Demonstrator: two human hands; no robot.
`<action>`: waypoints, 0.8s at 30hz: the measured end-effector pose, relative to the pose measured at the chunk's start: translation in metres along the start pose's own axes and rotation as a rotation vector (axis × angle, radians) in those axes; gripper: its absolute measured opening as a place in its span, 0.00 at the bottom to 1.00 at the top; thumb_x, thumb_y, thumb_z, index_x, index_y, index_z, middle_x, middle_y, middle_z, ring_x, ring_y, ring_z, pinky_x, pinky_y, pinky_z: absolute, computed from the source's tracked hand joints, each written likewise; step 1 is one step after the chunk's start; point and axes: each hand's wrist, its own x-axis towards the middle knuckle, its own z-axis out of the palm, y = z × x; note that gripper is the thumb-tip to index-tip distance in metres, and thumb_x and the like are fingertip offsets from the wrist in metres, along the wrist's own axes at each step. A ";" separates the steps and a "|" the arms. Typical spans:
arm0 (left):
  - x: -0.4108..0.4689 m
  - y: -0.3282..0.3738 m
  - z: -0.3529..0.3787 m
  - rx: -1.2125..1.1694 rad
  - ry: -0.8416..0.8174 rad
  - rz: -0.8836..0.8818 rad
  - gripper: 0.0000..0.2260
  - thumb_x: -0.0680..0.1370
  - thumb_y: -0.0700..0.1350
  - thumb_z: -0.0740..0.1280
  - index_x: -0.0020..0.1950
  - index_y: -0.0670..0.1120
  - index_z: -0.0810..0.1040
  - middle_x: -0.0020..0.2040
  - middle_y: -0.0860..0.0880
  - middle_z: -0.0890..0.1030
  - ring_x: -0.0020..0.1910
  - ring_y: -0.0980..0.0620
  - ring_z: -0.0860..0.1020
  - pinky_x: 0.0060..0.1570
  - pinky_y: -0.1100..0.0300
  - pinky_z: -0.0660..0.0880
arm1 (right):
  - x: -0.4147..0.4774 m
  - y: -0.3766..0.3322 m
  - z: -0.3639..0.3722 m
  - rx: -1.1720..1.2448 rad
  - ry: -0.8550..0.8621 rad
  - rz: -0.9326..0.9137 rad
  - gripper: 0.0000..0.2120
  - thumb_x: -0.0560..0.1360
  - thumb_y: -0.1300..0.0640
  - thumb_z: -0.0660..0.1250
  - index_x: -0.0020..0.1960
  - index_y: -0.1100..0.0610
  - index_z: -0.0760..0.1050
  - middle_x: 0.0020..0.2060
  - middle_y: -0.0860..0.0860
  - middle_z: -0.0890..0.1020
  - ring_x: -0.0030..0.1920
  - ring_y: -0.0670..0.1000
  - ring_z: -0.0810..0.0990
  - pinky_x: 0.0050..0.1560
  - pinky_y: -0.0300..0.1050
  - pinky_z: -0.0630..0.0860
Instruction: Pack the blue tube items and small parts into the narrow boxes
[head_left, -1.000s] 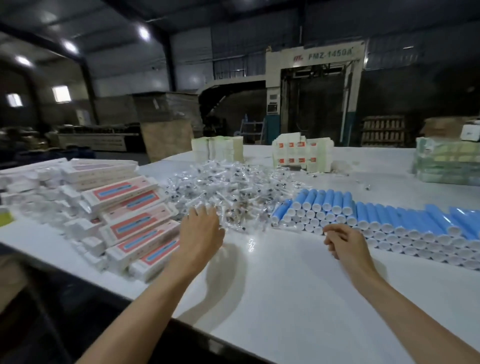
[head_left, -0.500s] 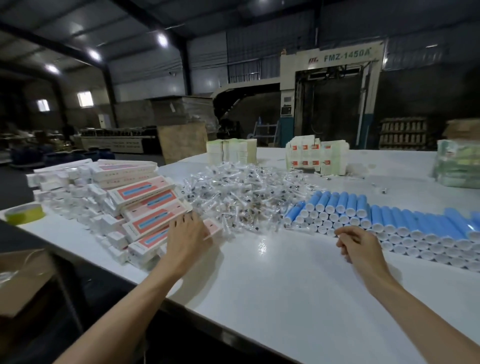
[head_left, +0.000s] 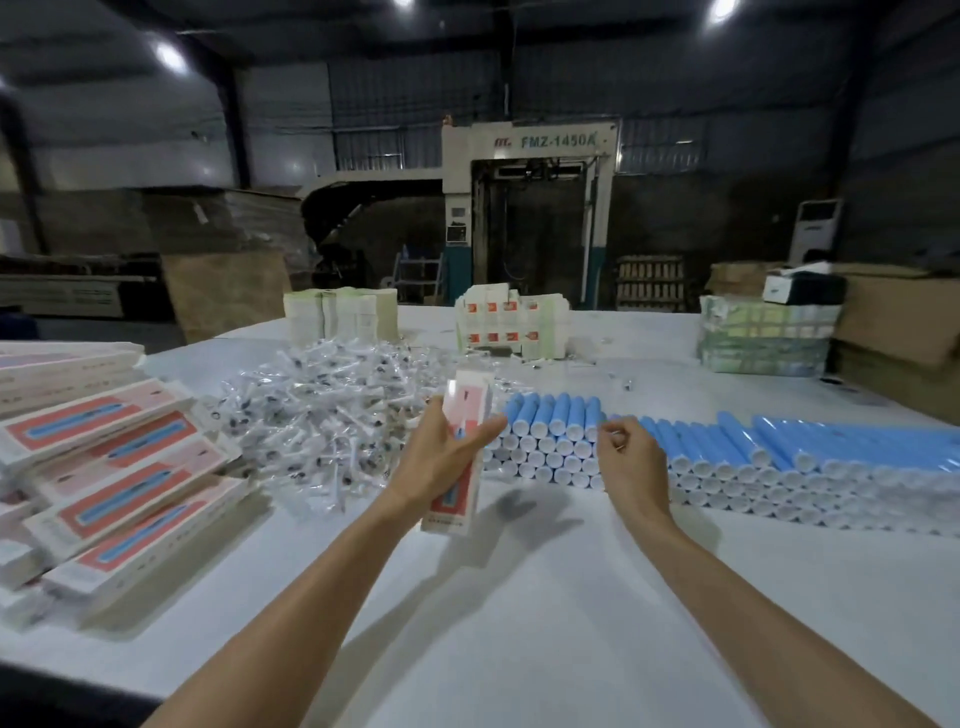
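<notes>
In the head view, your left hand (head_left: 441, 457) grips one narrow box (head_left: 470, 402) around its middle, fingers and thumb wrapped on it. It is lifted off the white table (head_left: 519, 623) with its long axis nearly upright and the top end tipped away from you. Your right hand (head_left: 631, 462) hangs just beside it with the fingers curled in. Whether they pinch anything small cannot be told. The blue tubes (head_left: 727, 447) lie stacked directly beyond and to the right of that hand, long axes running away from you and white ends facing you. Your right hand is therefore the nearer one for drawing a tube straight back. The heap of small parts (head_left: 322, 415) sits beyond and left of the held box, nearer your left hand. The other narrow boxes (head_left: 104, 467) are stacked at far left.
</notes>
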 end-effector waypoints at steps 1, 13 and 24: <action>-0.001 -0.001 0.012 -0.073 0.002 -0.005 0.25 0.77 0.64 0.73 0.63 0.49 0.72 0.51 0.50 0.81 0.42 0.58 0.84 0.33 0.70 0.76 | 0.013 -0.002 -0.004 -0.051 0.028 -0.006 0.04 0.83 0.58 0.64 0.51 0.54 0.77 0.40 0.46 0.81 0.37 0.48 0.78 0.35 0.43 0.69; -0.018 -0.021 0.034 -0.237 0.009 -0.004 0.28 0.78 0.67 0.70 0.68 0.52 0.65 0.56 0.54 0.83 0.49 0.64 0.83 0.43 0.67 0.78 | 0.111 0.002 0.030 -0.638 -0.303 0.124 0.20 0.83 0.42 0.65 0.44 0.58 0.69 0.45 0.55 0.77 0.47 0.58 0.77 0.45 0.49 0.71; -0.023 -0.013 0.033 -0.394 -0.105 0.000 0.22 0.84 0.56 0.69 0.72 0.56 0.60 0.55 0.58 0.85 0.53 0.56 0.86 0.53 0.55 0.83 | 0.124 -0.016 0.024 -0.750 -0.366 0.252 0.15 0.77 0.55 0.72 0.53 0.61 0.68 0.49 0.57 0.75 0.48 0.58 0.75 0.44 0.47 0.72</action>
